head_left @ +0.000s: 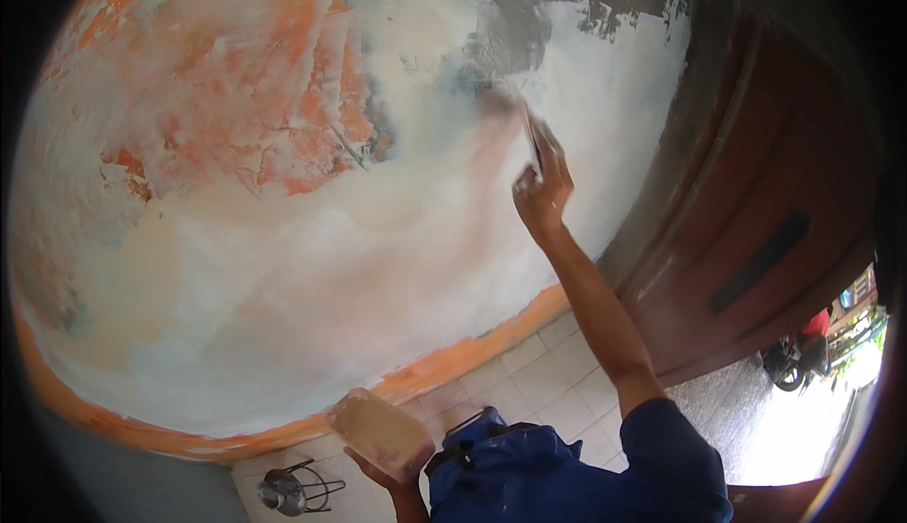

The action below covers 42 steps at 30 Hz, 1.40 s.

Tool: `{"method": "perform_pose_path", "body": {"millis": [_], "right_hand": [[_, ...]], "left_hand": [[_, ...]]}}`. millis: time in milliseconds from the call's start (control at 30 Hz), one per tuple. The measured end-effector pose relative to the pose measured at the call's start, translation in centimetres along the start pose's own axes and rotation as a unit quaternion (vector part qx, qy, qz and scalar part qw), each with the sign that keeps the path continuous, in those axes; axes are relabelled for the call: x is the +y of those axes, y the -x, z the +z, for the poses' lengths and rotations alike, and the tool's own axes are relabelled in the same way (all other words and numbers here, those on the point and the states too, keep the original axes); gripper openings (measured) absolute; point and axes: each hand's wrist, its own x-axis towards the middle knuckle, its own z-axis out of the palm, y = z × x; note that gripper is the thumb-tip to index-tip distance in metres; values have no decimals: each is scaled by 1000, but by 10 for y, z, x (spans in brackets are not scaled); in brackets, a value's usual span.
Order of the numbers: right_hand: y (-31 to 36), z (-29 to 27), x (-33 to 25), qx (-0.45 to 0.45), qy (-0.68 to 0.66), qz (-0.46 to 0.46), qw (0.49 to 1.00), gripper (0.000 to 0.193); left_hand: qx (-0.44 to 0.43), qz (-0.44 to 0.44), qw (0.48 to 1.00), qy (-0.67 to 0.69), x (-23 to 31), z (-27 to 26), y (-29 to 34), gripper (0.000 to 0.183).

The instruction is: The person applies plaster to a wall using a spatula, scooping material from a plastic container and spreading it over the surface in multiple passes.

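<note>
My right hand (545,197) is raised to the wall, its fingers closed round a flat-bladed filling knife (534,142). The blade is seen nearly edge-on, with its tip at the wall. Around it lies smooth white filler (595,79), bordered above by bare grey plaster (515,27). Low in front of my body, my left hand (370,467) grips a tan, box-shaped tub (383,433) from beneath and the side. The tub has a reddish patch near its lower end. Its contents cannot be made out.
Patchy orange paint (274,79) shows on the wall's left part, with an orange band (463,358) along its foot. A dark red door (756,173) stands at right. Below left, a grey pot (281,492) is beside a thin-legged stand (321,490) on floor tiles (529,372). A motorcycle (795,362) stands outside.
</note>
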Motion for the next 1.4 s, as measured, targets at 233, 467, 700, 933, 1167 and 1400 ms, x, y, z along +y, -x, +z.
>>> {"method": "perform_pose_path", "body": {"millis": [233,467,700,933,1167,1400], "right_hand": [[33,63,36,-215,-8,-97,972,76],[140,-20,42,-348,-31,-48,936,62],[-23,-18,16,-25,-63,-82,994,53],[41,44,73,-120,14,-117,986,61],[157,-24,118,-281,-121,55,951,64],[-27,-14,26,-58,-45,0,997,56]], "left_hand": [[44,23,999,-8,1,17,2,53],[11,29,1000,1,6,13,3,47],[27,117,963,-243,4,1,4,46],[7,176,903,-391,-1,-10,-1,56],[-42,175,914,-363,-11,1,-4,54],[0,59,990,-132,-10,55,15,47]]}}
